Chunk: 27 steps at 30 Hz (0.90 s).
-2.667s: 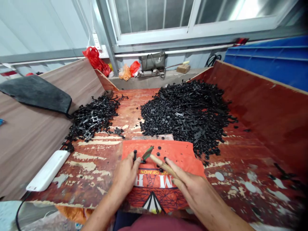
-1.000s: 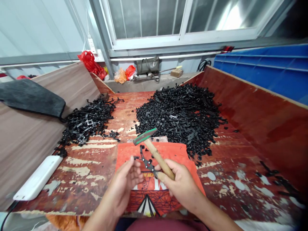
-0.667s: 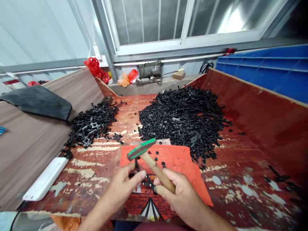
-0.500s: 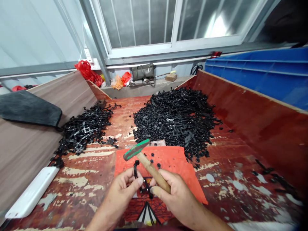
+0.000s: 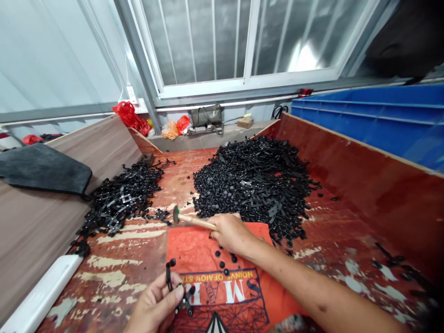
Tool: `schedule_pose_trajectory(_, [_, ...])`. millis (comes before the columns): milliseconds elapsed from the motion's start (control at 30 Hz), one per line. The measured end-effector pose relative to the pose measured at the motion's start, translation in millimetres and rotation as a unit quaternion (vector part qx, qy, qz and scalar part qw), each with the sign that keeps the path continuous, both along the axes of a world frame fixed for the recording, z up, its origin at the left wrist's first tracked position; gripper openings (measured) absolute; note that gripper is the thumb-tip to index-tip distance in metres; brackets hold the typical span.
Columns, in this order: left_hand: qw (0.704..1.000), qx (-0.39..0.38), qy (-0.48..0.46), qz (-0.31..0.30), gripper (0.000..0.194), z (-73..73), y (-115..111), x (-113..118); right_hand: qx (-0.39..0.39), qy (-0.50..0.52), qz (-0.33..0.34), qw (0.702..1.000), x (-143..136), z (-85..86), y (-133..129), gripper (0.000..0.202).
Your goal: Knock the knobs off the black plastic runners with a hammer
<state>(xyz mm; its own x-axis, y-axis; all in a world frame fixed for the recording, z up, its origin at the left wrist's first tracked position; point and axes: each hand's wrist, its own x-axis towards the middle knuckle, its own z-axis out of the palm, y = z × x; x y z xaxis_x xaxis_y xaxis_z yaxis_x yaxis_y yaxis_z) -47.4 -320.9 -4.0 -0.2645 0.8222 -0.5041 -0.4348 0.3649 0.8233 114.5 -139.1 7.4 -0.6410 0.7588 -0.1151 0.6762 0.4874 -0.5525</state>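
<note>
My left hand (image 5: 156, 301) pinches a black jointed assembly of small bars and round knobs (image 5: 186, 301) over the near-left part of the printed orange-red cloth (image 5: 190, 243). Farther forward, my right hand (image 5: 229, 232) is closed around the wooden handle of a hammer (image 5: 197, 222). The hammer's green-edged head points left. That hand is at the near edge of a big heap of black knobs and flat strips (image 5: 249, 180); its fingertips are partly hidden. Several loose black knobs (image 5: 222, 264) lie on the cloth below my right wrist.
A heap of linked black assemblies (image 5: 121, 196) lies at the left against a wooden board (image 5: 100, 138). A white power-bank-like slab (image 5: 45, 296) is at the near left. A reddish board (image 5: 354, 185) and a blue crate (image 5: 374, 120) bound the right side.
My right hand has moved away from the assembly, forward to the heap's edge, with the hammer in it. My left hand has shifted left and nearer, still gripping the assembly. The view has tilted slightly up.
</note>
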Motion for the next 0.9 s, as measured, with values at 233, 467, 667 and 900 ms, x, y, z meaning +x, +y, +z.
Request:
schedule_pose_trajectory(233, [0.996, -0.038, 0.077, 0.014, 0.039, -11.7, -24, -17, 0.003, -0.131, 0.053, 0.990, -20, -4.6, -6, 0.023])
schedule_pose_trajectory(467, [0.996, -0.010, 0.088, -0.011, 0.037, -0.3, -18, -17, -0.019, -0.133, 0.064, 0.989, -36, -2.7, -19, 0.022])
schedule_pose_trajectory(667, [0.992, 0.022, 0.119, -0.043, 0.036, 3.0, 18, -25, 0.038, -0.009, 0.000, 0.999, -16, 13.6, -8, 0.012])
schedule_pose_trajectory(900, [0.992, 0.029, 0.106, -0.066, 0.032, -12.1, 64, -24, -0.023, 0.109, -0.032, 0.993, 72, 10.1, -28, 0.031])
